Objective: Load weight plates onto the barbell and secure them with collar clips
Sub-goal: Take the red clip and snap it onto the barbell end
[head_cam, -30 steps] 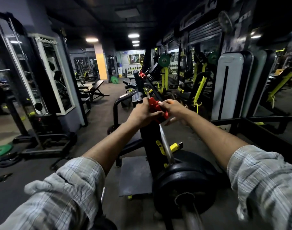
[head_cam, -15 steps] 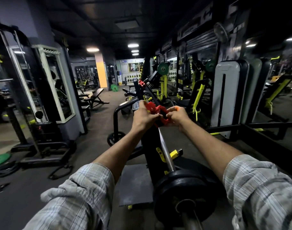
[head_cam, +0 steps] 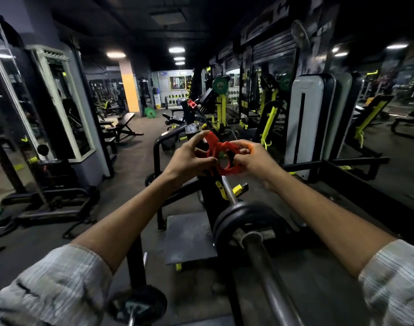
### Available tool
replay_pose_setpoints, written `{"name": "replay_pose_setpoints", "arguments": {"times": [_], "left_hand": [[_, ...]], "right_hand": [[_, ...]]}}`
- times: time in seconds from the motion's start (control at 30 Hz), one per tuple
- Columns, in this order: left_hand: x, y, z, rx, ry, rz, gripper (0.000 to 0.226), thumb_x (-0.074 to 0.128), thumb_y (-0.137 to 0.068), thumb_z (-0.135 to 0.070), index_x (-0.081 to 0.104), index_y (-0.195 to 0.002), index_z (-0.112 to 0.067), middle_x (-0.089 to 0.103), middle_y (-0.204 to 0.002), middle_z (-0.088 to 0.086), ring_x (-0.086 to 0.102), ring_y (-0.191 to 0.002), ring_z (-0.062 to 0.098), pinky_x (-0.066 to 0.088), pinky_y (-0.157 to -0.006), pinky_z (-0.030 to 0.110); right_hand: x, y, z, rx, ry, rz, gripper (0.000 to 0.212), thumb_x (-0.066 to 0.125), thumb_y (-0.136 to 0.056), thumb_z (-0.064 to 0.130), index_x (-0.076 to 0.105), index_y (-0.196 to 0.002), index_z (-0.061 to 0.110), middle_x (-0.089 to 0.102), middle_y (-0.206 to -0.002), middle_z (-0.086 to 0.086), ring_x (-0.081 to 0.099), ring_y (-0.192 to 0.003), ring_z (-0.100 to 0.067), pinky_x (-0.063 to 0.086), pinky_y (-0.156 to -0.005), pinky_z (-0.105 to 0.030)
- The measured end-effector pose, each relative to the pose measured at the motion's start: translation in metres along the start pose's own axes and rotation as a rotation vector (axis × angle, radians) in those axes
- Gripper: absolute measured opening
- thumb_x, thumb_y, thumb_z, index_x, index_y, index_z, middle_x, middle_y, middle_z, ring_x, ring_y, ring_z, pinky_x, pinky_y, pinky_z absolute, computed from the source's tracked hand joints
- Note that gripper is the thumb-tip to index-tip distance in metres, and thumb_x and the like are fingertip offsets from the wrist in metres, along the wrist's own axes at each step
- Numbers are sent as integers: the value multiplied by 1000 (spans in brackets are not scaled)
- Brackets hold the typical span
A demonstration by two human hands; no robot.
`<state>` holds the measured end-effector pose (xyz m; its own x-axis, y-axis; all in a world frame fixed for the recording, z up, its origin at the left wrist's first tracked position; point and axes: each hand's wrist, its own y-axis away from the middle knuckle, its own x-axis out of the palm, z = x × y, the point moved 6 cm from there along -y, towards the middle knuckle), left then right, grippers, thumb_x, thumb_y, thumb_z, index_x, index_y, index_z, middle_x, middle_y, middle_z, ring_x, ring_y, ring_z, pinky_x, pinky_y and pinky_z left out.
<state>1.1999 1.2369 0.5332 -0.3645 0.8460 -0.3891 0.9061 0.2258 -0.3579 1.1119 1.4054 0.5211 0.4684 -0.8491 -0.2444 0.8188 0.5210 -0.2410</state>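
Now both hands hold a red collar clip [head_cam: 221,156] raised in front of the camera, a little higher and more open to view than a moment ago, when it sat tucked between the two fists down by the bar. The left hand [head_cam: 189,161] pinches the clip's lever end between thumb and fingertips. The right hand [head_cam: 255,161] curls its fingers round the far side of the ring. The ring's round hole faces the camera and nothing passes through it, so the clip appears to be off the barbell [head_cam: 267,267], held just above the thin shaft.

Black weight plates [head_cam: 239,215] already sit on the barbell's near end, with bare sleeve running toward the camera and no clip outside them. The plates seem loaded but not yet locked. The clip probably has to be brought back along the bar and slid on over the sleeve end.

Rolled checked sleeves [head_cam: 60,278] frame the bottom corners. The barbell rests in a black rack [head_cam: 210,184] with yellow fittings. Beneath it lies a grey metal footplate [head_cam: 189,238] on a dark rubber floor [head_cam: 140,161]. The gym is dim, lit by a few round ceiling lights [head_cam: 176,50]. Mirrors [head_cam: 67,107] line the left wall, a bench [head_cam: 126,121] stands further off, and yellow-and-black machines fill the right side. A green plate [head_cam: 220,84] hangs on a far machine.
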Motion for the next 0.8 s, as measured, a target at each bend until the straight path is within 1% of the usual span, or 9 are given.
{"name": "replay_pose_setpoints", "arguments": {"times": [0.07, 0.13, 0.23, 0.37, 0.43, 0.5, 0.6, 0.7, 0.8], "left_hand": [[1, 27, -5, 6, 40, 67, 79, 75, -86, -2, 44, -149, -38, 76, -104, 14, 77, -93, 31, 64, -77, 48], [6, 56, -5, 9, 70, 133, 79, 73, -86, -4, 44, -149, -41, 75, -104, 13, 76, -91, 28, 65, -77, 46], [22, 100, -5, 5, 71, 234, 82, 73, -84, -13, 39, -153, -42, 73, -108, 13, 76, -96, 28, 65, -80, 43], [45, 162, -19, 22, 80, 323, 77, 64, -93, 0, 38, -154, -39, 66, -116, 20, 69, -109, 37, 62, -89, 47], [54, 193, -33, 14, 88, 357, 74, 64, -94, 1, 40, -153, -38, 63, -121, 26, 68, -111, 40, 59, -93, 54], [64, 221, -48, 2, 95, 395, 74, 65, -90, -5, 39, -152, -37, 62, -124, 30, 69, -110, 38, 57, -95, 56], [87, 265, -65, 6, 81, 439, 72, 63, -87, -11, 38, -151, -33, 63, -121, 27, 68, -106, 33, 56, -95, 55], [110, 309, -74, 1, 89, 425, 66, 64, -89, -8, 45, -144, -40, 68, -112, 14, 68, -98, 23, 60, -89, 46], [139, 350, -84, -13, 27, 382, 67, 62, -95, 0, 45, -148, -37, 71, -115, 7, 72, -98, 22, 61, -85, 36]], "right_hand": [[4, 35, 5, 13, 28, 53, 49, 55, -92, -8, 66, -133, 17, 71, -101, -17, 78, -80, -31, 65, -76, -52], [7, 71, 7, 25, 30, 86, 48, 57, -93, -5, 67, -133, 19, 70, -103, -20, 76, -77, -28, 64, -78, -53], [11, 122, 7, 42, 67, 139, 40, 64, -95, 7, 66, -129, 28, 74, -101, -13, 78, -77, -27, 66, -66, -44], [2, 180, 6, 12, 298, 240, 72, 72, -95, 13, 41, -154, 41, 71, -105, -11, 79, -84, -33, 67, -65, -43], [-10, 211, 9, -66, 405, 305, 85, 76, -93, 19, 30, -156, 54, 69, -106, -8, 78, -87, -25, 67, -68, -39], [-19, 240, 11, -164, 448, 358, 91, 79, -92, 25, 23, -156, 59, 69, -110, 2, 74, -90, -11, 63, -72, -27], [-26, 286, 10, -330, 512, 421, 93, 79, -92, 20, 24, -161, 49, 61, -122, 17, 66, -100, 1, 53, -85, -18], [-40, 335, 4, -412, 438, 465, 84, 80, -91, 20, 35, -159, 39, 60, -121, 31, 66, -109, 3, 54, -89, -16], [-58, 376, -6, -394, 378, 495, 78, 81, -90, 25, 40, -154, 41, 65, -125, 17, 69, -114, -9, 61, -94, -30]]}}
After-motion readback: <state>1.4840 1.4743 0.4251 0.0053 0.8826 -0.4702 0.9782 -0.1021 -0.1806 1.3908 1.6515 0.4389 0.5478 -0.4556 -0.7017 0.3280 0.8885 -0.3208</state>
